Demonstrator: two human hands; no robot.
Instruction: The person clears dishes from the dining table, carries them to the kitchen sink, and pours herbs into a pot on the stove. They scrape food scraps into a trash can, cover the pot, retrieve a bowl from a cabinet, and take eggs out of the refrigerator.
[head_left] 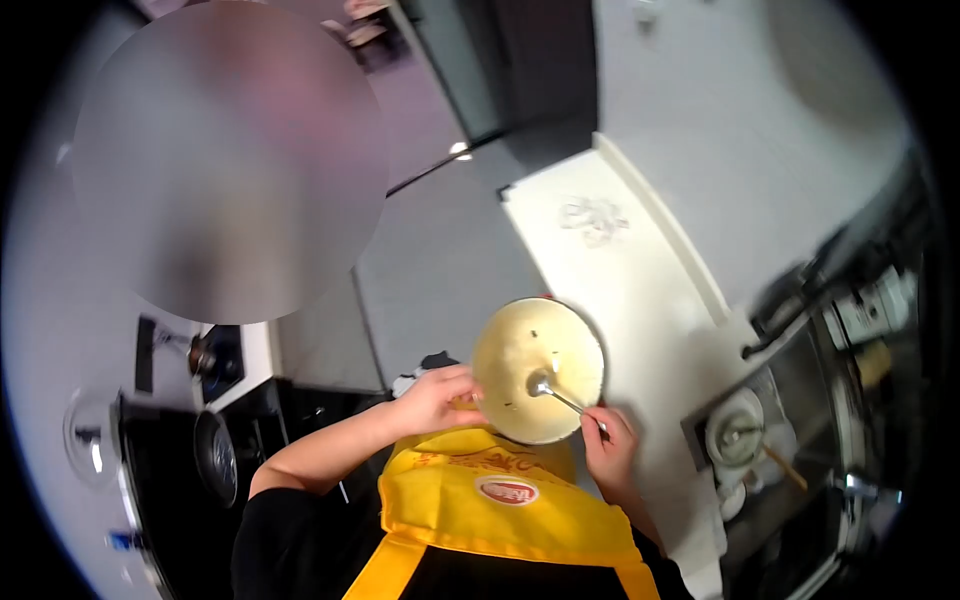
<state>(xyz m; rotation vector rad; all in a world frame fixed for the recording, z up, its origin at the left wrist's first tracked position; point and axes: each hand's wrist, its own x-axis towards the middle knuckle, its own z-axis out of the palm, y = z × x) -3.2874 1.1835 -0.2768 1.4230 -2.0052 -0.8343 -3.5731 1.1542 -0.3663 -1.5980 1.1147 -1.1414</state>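
Note:
A round white bowl (515, 345) holds a pale yellow mixture with a few small dark bits in it. My left hand (440, 398) grips the bowl's left rim, its fingers closed around the edge. In my right hand (609, 440) is the handle of a metal spoon (541, 384), whose head rests in the mixture near the middle of the bowl. The bowl is in front of the yellow apron (470, 490), beside the white counter's edge.
On the white counter (640, 300) lies a clear crumpled item (594, 218). A sink (790, 400) at the right holds a bowl (734, 436) and a wooden-handled utensil. A pan (215, 458) and a dark stove stand at the left.

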